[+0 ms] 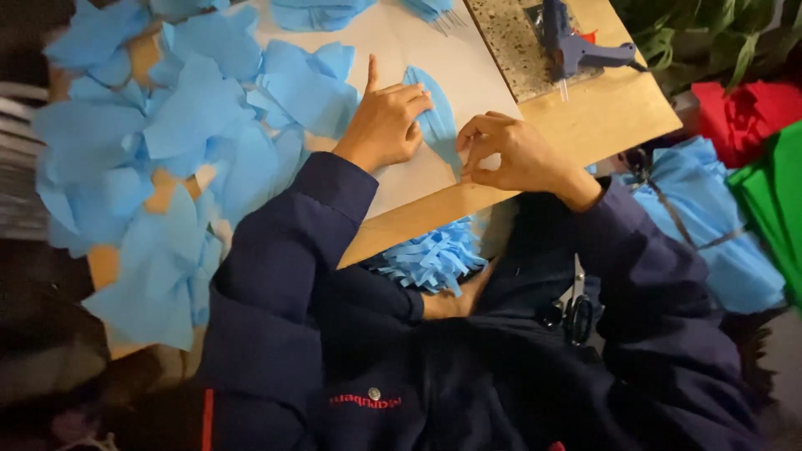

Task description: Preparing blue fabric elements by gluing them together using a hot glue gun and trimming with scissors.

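Head view: left hand (386, 124) presses blue paper strip (436, 117), forefinger raised; right hand (511, 152) fingers pinch its end.

I see light blue paper pieces (192, 117) all over the tan wooden desk (618, 108). The sheet (468, 67) under the blue strip (436, 117) is off-white. My sleeves (276, 250) are navy. The glue gun (576, 46) is blue, on a speckled grey mat (510, 42). Beside the desk I see red cloth (743, 108) and green cloth (773, 192).
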